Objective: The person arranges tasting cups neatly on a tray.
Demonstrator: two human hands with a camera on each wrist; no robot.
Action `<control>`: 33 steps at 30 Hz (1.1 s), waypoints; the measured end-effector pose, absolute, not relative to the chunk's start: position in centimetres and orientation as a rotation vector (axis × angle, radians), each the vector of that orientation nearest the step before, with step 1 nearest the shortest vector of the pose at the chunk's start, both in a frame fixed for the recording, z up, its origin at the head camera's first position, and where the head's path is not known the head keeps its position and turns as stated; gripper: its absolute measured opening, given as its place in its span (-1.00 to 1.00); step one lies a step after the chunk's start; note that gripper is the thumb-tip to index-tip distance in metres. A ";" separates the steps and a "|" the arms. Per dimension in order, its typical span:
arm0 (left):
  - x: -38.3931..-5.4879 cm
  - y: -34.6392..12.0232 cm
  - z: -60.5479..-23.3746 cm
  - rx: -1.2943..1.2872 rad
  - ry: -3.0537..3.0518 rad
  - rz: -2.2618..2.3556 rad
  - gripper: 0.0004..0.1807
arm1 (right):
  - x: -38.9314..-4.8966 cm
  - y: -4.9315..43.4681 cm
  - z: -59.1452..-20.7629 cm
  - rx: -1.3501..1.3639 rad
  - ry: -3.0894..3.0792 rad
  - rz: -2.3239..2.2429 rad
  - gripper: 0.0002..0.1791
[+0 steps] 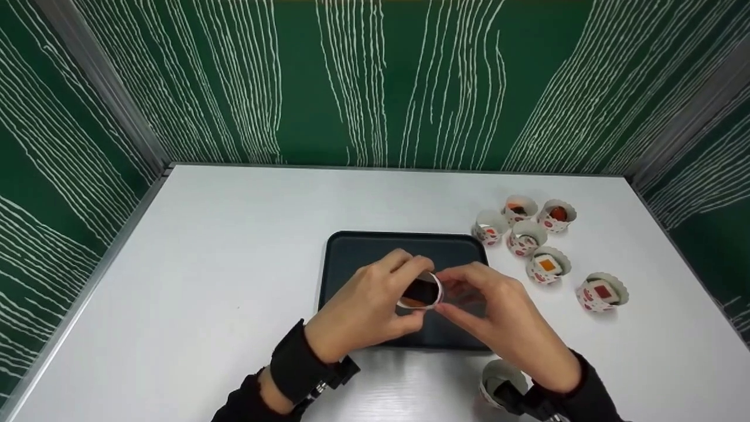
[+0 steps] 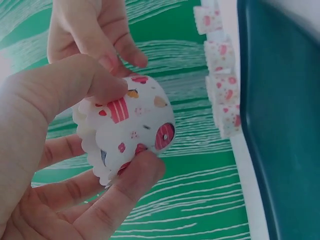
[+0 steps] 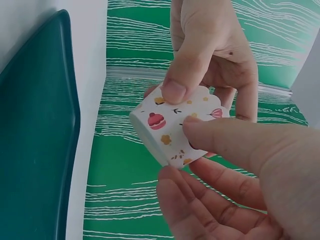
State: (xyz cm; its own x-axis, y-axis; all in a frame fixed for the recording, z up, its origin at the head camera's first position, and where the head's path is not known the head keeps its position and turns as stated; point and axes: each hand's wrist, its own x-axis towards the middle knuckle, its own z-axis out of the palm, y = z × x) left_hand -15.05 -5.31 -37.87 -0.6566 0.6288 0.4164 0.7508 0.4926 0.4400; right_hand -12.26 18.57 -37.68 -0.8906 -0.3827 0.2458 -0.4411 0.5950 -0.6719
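Over the dark tray (image 1: pixel 348 258), both hands hold one white paper baking cup (image 2: pixel 142 105) with a scalloped rim and printed pink cakes. The left hand (image 1: pixel 375 296) has its fingers curled round the cup's side, its thumb on the opposite side. From the right, the right hand (image 1: pixel 498 296) pinches the wall between thumb and fingers (image 3: pixel 207 130). The cup is tilted, its opening toward the head camera. Inside show a dark piece (image 1: pixel 423 291) and an orange strip along the lower edge.
Several similar baking cups (image 1: pixel 548 266) stand at the right of the white table (image 1: pixel 205 264), holding small food-like pieces. Another cup (image 1: pixel 501 375) stands in front of the tray, partly behind the right wrist's camera. Green panels (image 1: pixel 392 76) with white lines enclose the table.
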 end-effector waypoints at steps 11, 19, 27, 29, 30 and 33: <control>-14.9 -5.3 -38.1 -1.140 -2.546 -0.931 -0.21 | -12.5 18.6 -38.1 0.699 -2.735 1.184 -0.46; -15.0 -5.0 -38.0 -1.131 -2.487 -0.981 -0.22 | -12.9 18.9 -38.2 0.735 -2.712 1.194 -0.34; -15.0 -4.9 -37.9 -1.164 -2.448 -1.045 -0.37 | -13.0 18.9 -38.2 0.723 -2.745 1.161 -0.30; -15.0 -4.9 -37.9 -1.167 -2.440 -1.061 -0.41 | -13.0 18.8 -38.1 0.716 -2.756 1.148 -0.30; -15.0 -4.9 -38.0 -1.167 -2.435 -1.064 -0.44 | -13.0 18.8 -38.1 0.713 -2.758 1.151 -0.30; -15.1 -4.8 -38.1 -1.171 -2.416 -1.067 -0.55 | -12.9 18.8 -38.1 0.698 -2.761 1.130 -0.27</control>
State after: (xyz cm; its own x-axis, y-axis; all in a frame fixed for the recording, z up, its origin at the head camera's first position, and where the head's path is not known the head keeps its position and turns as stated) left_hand -15.09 -4.79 -38.06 -0.6449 0.5752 0.5033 0.7594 0.4079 0.5069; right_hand -12.94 18.84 -38.05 -0.8934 -0.3812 0.2378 -0.4385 0.6246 -0.6462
